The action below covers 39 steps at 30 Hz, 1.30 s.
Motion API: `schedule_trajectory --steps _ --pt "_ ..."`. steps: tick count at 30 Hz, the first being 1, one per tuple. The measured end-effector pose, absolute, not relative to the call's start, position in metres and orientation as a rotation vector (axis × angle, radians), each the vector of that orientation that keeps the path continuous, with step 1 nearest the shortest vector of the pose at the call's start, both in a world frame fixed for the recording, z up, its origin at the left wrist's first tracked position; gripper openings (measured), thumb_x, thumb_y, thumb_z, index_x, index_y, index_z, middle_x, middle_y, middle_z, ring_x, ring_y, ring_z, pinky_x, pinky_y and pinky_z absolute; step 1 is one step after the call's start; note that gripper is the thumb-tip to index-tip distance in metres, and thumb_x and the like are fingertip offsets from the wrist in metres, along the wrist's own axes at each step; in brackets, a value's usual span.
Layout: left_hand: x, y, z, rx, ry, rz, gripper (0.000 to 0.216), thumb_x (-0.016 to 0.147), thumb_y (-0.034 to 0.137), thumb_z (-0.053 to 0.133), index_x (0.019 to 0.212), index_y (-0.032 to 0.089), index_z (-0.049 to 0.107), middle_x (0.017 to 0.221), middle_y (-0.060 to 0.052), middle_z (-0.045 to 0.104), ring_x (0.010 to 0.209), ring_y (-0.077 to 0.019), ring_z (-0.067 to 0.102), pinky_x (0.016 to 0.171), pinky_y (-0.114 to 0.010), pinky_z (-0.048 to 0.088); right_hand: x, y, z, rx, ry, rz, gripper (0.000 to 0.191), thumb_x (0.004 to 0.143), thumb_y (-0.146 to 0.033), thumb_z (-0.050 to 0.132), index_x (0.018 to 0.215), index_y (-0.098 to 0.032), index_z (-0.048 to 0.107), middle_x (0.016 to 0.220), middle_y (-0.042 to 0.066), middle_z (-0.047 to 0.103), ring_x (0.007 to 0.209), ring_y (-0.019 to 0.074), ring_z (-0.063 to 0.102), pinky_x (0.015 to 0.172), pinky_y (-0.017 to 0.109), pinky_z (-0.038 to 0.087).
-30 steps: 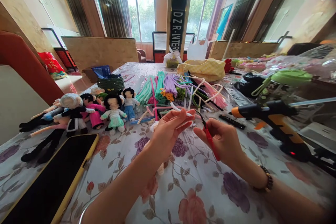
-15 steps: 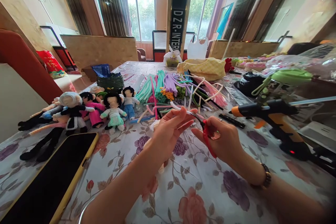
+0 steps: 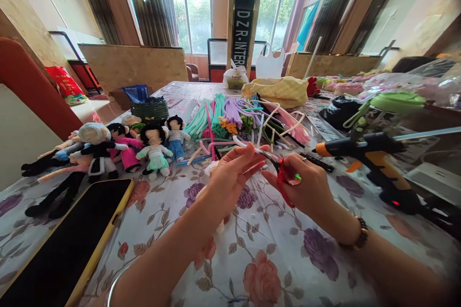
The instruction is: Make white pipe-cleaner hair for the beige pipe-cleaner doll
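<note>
Between its thumb and fingers, my left hand [image 3: 232,172] pinches a white pipe cleaner [image 3: 239,142], whose end curls out past the fingertips. My right hand [image 3: 306,180] grips red-handled scissors [image 3: 284,183], fingers through the loops. The dark scissor blades point left and reach the pipe cleaner at my left fingertips. Partly hidden under my left wrist lies a pale fuzzy piece [image 3: 210,168] on the flowered tablecloth [image 3: 259,230]. Beyond my hands, bundles of coloured pipe cleaners [image 3: 230,115] are heaped.
Several fuzzy dolls [image 3: 154,148] sit at the left, behind a phone [image 3: 72,240] in a yellow case. A glue gun [image 3: 374,158] with a lit red light stands at the right. A black pen-like tool [image 3: 319,163] lies near my right hand. Behind are a yellow checked pouch [image 3: 275,92] and a dark basket [image 3: 149,109].
The scissor handles have drawn closer together, and the right fingers have closed a little. The view has shifted slightly; the left hand keeps its pinch on the pipe cleaner.
</note>
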<state>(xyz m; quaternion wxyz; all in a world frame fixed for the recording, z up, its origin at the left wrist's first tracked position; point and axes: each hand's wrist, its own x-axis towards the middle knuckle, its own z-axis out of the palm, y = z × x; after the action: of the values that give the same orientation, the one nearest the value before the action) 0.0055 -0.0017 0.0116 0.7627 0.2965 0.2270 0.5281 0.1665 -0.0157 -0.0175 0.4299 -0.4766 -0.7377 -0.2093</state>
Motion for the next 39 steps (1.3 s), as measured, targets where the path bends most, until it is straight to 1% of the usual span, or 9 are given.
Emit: schedule_trajectory --steps 5,11,18,23,27,33,39 --pt "0.0058 -0.0019 0.0099 0.634 0.499 1.151 0.013 0.075 0.02 0.069 0.067 0.014 0.062 0.086 -0.004 0.074 0.076 -0.0116 0.067 0.086 -0.028 0.047 0.1668 -0.0155 -0.0174 -1.202 -1.842 -0.53 0.036 0.083 -0.048 0.054 0.064 -0.022 0.039 0.05 -0.004 0.047 0.041 0.0088 0.045 0.043 0.021 0.035" --pt "0.0061 -0.0026 0.0104 0.63 0.503 1.15 0.014 0.074 0.021 0.071 0.065 0.014 0.062 0.086 -0.004 0.073 0.077 -0.0122 0.067 0.089 -0.03 0.046 0.1666 -0.0157 -0.0158 -1.196 -1.847 -0.536 0.037 0.083 -0.049 0.053 0.062 -0.022 0.037 0.048 -0.005 0.044 0.04 0.0091 0.043 0.043 0.021 0.034" --pt "0.0056 0.0006 0.0072 0.625 0.494 1.157 0.013 0.072 0.02 0.072 0.064 0.016 0.062 0.08 -0.002 0.072 0.076 -0.012 0.067 0.088 -0.03 0.046 0.1672 -0.0154 -0.0169 -1.227 -1.868 -0.522 0.039 0.083 -0.051 0.052 0.062 -0.022 0.036 0.052 -0.003 0.047 0.042 0.0089 0.044 0.045 0.022 0.033" --pt "0.0059 0.0017 0.0055 0.629 0.513 1.151 0.013 0.072 0.021 0.072 0.066 0.015 0.063 0.085 -0.003 0.073 0.077 -0.0128 0.067 0.091 -0.031 0.045 0.1692 -0.0147 -0.0174 -1.214 -1.89 -0.574 0.039 0.084 -0.05 0.052 0.063 -0.022 0.037 0.053 -0.003 0.048 0.042 0.0087 0.044 0.045 0.022 0.033" --pt "0.0058 0.0012 0.0054 0.634 0.533 1.141 0.015 0.073 0.024 0.072 0.065 0.015 0.062 0.087 -0.003 0.073 0.075 -0.0127 0.067 0.09 -0.031 0.046 0.1716 -0.0128 -0.0183 -1.188 -1.889 -0.62 0.037 0.083 -0.049 0.053 0.064 -0.022 0.038 0.053 -0.003 0.05 0.043 0.0096 0.047 0.044 0.022 0.033" --pt "0.006 0.0024 0.0047 0.615 0.525 1.124 0.013 0.075 0.021 0.07 0.066 0.015 0.062 0.086 -0.003 0.073 0.074 -0.0122 0.068 0.084 -0.028 0.048 0.1711 -0.011 -0.0198 -1.226 -1.899 -0.612 0.036 0.083 -0.048 0.052 0.064 -0.022 0.039 0.055 -0.002 0.051 0.046 0.0105 0.048 0.046 0.023 0.033" --pt "0.0067 0.0023 0.003 0.585 0.544 1.121 0.012 0.078 0.02 0.066 0.068 0.014 0.062 0.087 -0.004 0.073 0.073 -0.0124 0.068 0.085 -0.029 0.048 0.1702 -0.0122 -0.019 -1.215 -1.874 -0.643 0.035 0.083 -0.047 0.051 0.063 -0.022 0.039 0.053 -0.002 0.05 0.045 0.0115 0.048 0.044 0.024 0.03"
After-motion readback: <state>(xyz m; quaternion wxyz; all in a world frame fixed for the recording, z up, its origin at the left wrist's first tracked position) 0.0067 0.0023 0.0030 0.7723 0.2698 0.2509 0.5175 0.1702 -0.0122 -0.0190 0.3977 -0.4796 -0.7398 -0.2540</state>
